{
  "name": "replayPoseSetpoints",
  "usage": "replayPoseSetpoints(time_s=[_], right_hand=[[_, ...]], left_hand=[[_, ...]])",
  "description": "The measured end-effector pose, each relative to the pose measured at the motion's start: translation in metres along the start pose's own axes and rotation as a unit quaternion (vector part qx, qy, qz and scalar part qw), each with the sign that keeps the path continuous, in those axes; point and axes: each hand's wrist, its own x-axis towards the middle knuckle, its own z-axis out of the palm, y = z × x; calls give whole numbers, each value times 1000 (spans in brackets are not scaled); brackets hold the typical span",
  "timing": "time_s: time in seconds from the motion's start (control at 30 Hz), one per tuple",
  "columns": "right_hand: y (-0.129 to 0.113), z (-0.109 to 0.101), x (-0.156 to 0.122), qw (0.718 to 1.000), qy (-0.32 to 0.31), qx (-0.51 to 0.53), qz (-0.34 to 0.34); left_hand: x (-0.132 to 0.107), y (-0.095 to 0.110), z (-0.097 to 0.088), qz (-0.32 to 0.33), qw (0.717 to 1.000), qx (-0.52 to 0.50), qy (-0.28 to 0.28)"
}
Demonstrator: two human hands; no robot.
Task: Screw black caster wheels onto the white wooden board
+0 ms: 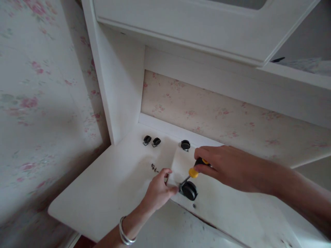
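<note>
My right hand (224,165) is closed round a screwdriver (194,171) with a black and yellow handle. Its metal tip points down-left at the base of a black caster wheel (189,190). The caster sits on a white board (227,206) lying across the desk. My left hand (158,191), with a silver bangle on the wrist, pinches the edge of the caster's mounting plate next to the tip.
Two black casters (151,141) lie at the back left of the white desk top (103,186), and a third caster (185,145) lies further right. A few small dark screws (154,168) lie near my left hand. Floral wallpaper and a white overhead cabinet (196,24) surround the desk.
</note>
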Motion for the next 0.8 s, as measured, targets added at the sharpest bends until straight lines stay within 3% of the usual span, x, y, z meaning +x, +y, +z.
replayPoseSetpoints(time_s=[0.27,0.53,0.7,0.8], right_hand=[[-3,-9,-8,993,-60,98,-24],[-3,-17,-8,984,-100,127,-76],[1,-4,-4,997,-13,60,36],[6,0,-3,998,-8,61,16]], left_hand=[[-2,5,0,12,999,35,4],[-3,5,0,16,999,48,7],[-3,6,0,17,999,46,10],[-3,6,0,12,999,45,7]])
